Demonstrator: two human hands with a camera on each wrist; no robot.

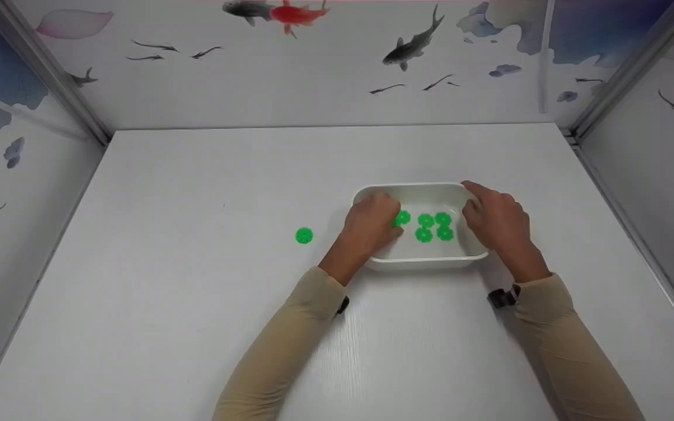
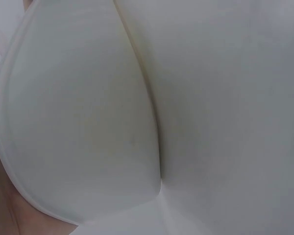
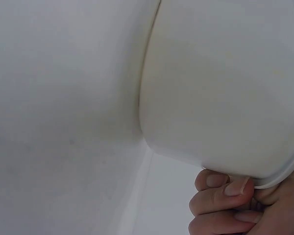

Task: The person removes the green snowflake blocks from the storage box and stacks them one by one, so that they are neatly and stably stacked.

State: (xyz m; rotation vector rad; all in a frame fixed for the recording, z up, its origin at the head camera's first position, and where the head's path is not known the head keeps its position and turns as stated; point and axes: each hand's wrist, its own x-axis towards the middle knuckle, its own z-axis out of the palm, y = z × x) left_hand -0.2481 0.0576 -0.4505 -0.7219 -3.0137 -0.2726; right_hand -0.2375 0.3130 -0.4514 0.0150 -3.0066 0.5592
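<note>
**Two tan sleeves (image 1: pixel 278 345) and one white tray (image 1: pixel 430 264) with green discs (image 1: pixel 443 218)**

The sleeves, nearest to the camera, come from the bottom of the head view. The tray lies right of the frame's middle, its long axis running from left to right; it is plain, with rounded corners. Inside, five bright green discs can be counted, with scalloped edges like flowers: four in two close pairs, and one partly covered beside the left hand (image 1: pixel 372 221). A sixth disc (image 1: pixel 304 235) lies on the white table (image 1: pixel 138 292), left of the tray. The right hand (image 1: pixel 499 221) grasps the tray's right end near the upper right corner, fingers bent under the rim. The left hand is over the left end; whether it pinches something, one cannot tell.
</note>
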